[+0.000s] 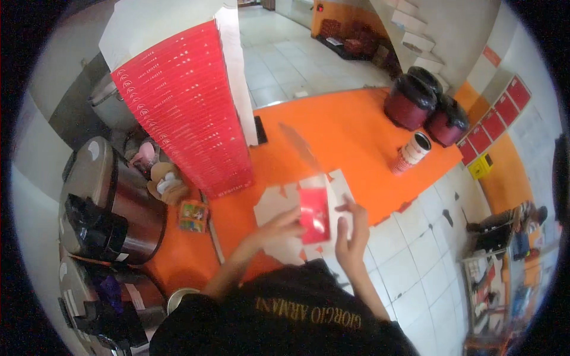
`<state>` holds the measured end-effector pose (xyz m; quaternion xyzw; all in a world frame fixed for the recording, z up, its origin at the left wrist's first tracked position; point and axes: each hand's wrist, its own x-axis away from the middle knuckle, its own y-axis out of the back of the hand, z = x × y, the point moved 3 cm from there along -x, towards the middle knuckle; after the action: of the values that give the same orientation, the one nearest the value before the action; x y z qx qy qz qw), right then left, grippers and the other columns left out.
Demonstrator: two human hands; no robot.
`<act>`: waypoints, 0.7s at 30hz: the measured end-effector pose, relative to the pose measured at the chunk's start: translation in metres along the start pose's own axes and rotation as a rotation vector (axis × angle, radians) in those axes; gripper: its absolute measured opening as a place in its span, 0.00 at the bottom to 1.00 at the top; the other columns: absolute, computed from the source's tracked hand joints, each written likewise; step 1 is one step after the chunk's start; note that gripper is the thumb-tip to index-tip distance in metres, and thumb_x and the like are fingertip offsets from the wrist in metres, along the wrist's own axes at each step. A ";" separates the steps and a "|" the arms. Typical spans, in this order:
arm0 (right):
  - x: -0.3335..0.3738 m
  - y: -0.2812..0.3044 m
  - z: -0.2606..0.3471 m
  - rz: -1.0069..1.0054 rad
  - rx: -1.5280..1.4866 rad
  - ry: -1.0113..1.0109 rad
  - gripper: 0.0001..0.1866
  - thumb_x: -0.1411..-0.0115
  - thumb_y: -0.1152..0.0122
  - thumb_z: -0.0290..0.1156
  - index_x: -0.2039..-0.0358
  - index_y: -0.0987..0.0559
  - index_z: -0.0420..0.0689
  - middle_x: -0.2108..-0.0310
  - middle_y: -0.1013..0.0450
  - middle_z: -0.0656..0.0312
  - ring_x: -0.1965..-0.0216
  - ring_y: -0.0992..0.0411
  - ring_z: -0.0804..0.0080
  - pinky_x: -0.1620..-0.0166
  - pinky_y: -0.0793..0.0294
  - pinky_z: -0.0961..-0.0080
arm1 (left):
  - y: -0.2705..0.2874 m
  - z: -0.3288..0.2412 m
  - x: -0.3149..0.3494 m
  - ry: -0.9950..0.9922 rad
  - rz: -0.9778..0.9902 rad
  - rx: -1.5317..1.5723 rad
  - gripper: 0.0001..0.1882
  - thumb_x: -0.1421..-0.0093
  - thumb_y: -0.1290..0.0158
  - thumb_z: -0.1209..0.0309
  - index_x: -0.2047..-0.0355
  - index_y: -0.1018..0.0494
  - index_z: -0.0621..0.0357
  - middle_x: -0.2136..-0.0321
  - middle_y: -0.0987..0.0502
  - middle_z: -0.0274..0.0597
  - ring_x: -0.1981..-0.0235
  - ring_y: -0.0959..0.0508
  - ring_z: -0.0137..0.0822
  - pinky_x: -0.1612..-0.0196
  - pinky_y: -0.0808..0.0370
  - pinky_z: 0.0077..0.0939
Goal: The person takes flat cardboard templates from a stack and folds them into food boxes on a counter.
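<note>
Centrally, a white cut card sheet [274,203] with a red panel [314,216] lies near the front of an orange table [350,133]. The left hand [276,229] reaches over the panel's left edge; whether it pinches I cannot tell. The right hand [355,232] is open beside the right flaps, thumb and fingers parted, gripping nothing visible. Best, probably, to steady the panel and bend flaps squarely along their creases. Beyond, left, rises a tall red stack [184,113]; rightward, stacked cups [409,155].
</note>
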<state>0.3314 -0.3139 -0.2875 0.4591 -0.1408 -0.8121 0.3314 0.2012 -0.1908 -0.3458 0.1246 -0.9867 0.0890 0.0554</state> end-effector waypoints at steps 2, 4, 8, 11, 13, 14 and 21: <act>-0.006 -0.005 -0.012 -0.032 -0.287 -0.325 0.18 0.41 0.53 0.30 0.50 0.30 0.41 0.66 0.36 0.57 0.64 0.37 0.64 0.57 0.36 0.68 | 0.000 -0.009 0.006 0.003 0.142 -0.221 0.30 0.39 0.58 0.76 0.38 0.55 0.55 0.45 0.41 0.38 0.46 0.39 0.31 0.45 0.37 0.28; -0.012 -0.003 -0.018 0.008 -0.231 -0.287 0.21 0.39 0.56 0.32 0.46 0.34 0.40 0.70 0.39 0.58 0.67 0.37 0.67 0.62 0.36 0.74 | -0.011 -0.022 0.017 0.054 0.261 -0.150 0.28 0.40 0.53 0.72 0.41 0.48 0.55 0.51 0.33 0.39 0.52 0.32 0.30 0.53 0.30 0.26; -0.010 -0.005 -0.021 0.285 -0.256 -0.190 0.18 0.42 0.51 0.25 0.50 0.30 0.42 0.70 0.38 0.58 0.70 0.34 0.72 0.69 0.33 0.80 | 0.003 -0.010 0.017 0.106 0.227 -0.456 0.29 0.40 0.58 0.77 0.39 0.51 0.54 0.50 0.35 0.46 0.50 0.33 0.34 0.49 0.33 0.31; -0.008 -0.004 -0.013 0.441 -0.347 -0.148 0.15 0.45 0.46 0.24 0.56 0.26 0.40 0.72 0.35 0.58 0.73 0.33 0.73 0.71 0.31 0.80 | 0.013 -0.008 0.012 -0.120 0.084 -0.540 0.27 0.41 0.57 0.78 0.41 0.47 0.55 0.54 0.31 0.50 0.53 0.30 0.35 0.50 0.33 0.31; -0.009 -0.004 -0.015 0.526 -0.304 -0.389 0.12 0.49 0.42 0.25 0.62 0.25 0.39 0.73 0.32 0.56 0.74 0.30 0.69 0.71 0.29 0.76 | 0.014 -0.010 0.014 -0.050 0.032 -0.504 0.25 0.42 0.56 0.78 0.43 0.44 0.56 0.56 0.29 0.49 0.54 0.29 0.35 0.51 0.33 0.31; -0.010 -0.005 -0.016 0.524 -0.307 -0.388 0.12 0.49 0.42 0.25 0.62 0.25 0.39 0.73 0.32 0.56 0.74 0.30 0.69 0.71 0.29 0.76 | 0.015 -0.010 0.014 0.018 -0.018 -0.468 0.23 0.42 0.55 0.77 0.45 0.42 0.56 0.57 0.27 0.47 0.56 0.28 0.35 0.52 0.32 0.31; -0.013 -0.014 -0.007 0.525 -0.189 -0.156 0.11 0.54 0.39 0.24 0.67 0.26 0.39 0.73 0.30 0.54 0.74 0.29 0.58 0.70 0.29 0.70 | 0.016 0.002 0.005 -0.062 0.008 -0.558 0.22 0.43 0.54 0.77 0.47 0.38 0.56 0.59 0.26 0.46 0.57 0.27 0.35 0.53 0.31 0.30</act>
<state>0.3364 -0.2948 -0.2905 0.3101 -0.2035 -0.7409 0.5599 0.1923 -0.1770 -0.3493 0.1032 -0.9748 -0.1895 0.0571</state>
